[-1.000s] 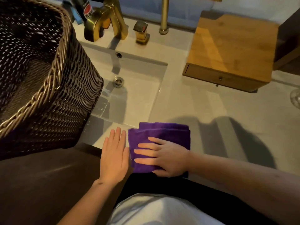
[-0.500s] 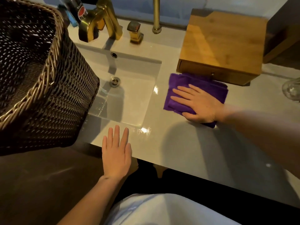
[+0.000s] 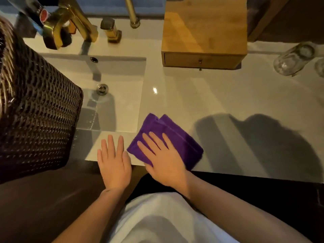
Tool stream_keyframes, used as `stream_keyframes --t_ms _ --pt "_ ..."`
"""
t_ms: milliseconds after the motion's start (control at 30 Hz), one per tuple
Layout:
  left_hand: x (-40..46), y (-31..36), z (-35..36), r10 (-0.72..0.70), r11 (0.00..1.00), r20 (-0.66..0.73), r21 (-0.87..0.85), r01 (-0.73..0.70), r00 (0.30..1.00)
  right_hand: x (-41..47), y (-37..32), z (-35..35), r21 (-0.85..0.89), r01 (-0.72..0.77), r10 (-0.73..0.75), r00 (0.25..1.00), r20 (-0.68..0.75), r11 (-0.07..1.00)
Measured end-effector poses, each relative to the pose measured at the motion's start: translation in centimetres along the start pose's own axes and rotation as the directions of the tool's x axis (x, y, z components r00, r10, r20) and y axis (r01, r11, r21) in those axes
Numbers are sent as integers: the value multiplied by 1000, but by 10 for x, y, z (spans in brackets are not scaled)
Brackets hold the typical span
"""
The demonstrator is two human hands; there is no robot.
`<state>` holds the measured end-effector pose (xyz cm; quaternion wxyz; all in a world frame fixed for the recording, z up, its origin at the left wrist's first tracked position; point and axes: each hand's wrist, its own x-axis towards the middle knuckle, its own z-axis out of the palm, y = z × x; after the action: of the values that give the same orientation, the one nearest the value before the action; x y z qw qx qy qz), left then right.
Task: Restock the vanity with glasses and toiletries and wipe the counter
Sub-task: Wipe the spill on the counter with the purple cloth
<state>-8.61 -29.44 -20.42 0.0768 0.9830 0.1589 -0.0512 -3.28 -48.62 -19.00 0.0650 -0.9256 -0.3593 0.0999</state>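
Observation:
A folded purple cloth (image 3: 177, 137) lies on the pale counter (image 3: 219, 106) near its front edge, just right of the sink (image 3: 115, 95). My right hand (image 3: 163, 158) presses flat on the cloth with fingers spread. My left hand (image 3: 114, 160) rests flat on the counter's front edge beside the cloth, holding nothing. Two clear glasses (image 3: 294, 58) stand at the far right of the counter.
A dark wicker basket (image 3: 35, 109) sits on the left, overhanging the sink. A gold faucet (image 3: 70, 23) and handle (image 3: 111, 30) stand behind the basin. A wooden drawer box (image 3: 205, 32) sits at the back. A dark bottle (image 3: 33, 13) stands behind the faucet.
My right hand slid the cloth from the front edge up to the wooden box, then back down to the front edge by the sink. My left hand stayed put.

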Motion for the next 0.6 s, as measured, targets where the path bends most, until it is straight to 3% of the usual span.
stream_keyframes --t_ms 33,100,200,267,300,367,433,467,500,533,600 --pt "0 0 1 3 1000 1 0 -3 1000 -22 14 2 0 57 -57 998 15 998" --pt "1 -3 1 -1 1000 -6 -12 1 1000 -68 56 3 29 -1 1 1000 1 1000" --pt "-2 -5 2 33 999 1 -8 -33 999 -132 132 -6 27 -237 237 971 2 971" --pt "-1 -7 1 47 999 12 2 -47 999 -154 174 -17 51 -419 417 908 39 907" --pt "-1 -7 0 45 999 15 -1 -45 999 -152 190 -23 64 -538 537 843 37 840" --pt "-1 -5 0 40 999 3 -3 -40 999 -124 214 -31 79 -783 786 617 -27 617" --pt "-2 -5 1 37 999 -5 -8 -37 999 -72 225 -41 146 -913 924 381 -28 381" --pt "-2 -5 1 38 999 -3 -8 -38 999 -42 226 -45 177 -933 949 314 -21 312" --pt "-2 -5 1 39 999 -2 -5 -39 999 -13 222 -48 199 -937 956 292 -16 289" --pt "-1 -5 1 39 999 -3 -2 -39 999 15 212 -51 206 -928 949 315 -17 312" --pt "0 -5 1 30 1000 4 0 -30 1000 61 172 -50 168 -866 881 472 -40 472"
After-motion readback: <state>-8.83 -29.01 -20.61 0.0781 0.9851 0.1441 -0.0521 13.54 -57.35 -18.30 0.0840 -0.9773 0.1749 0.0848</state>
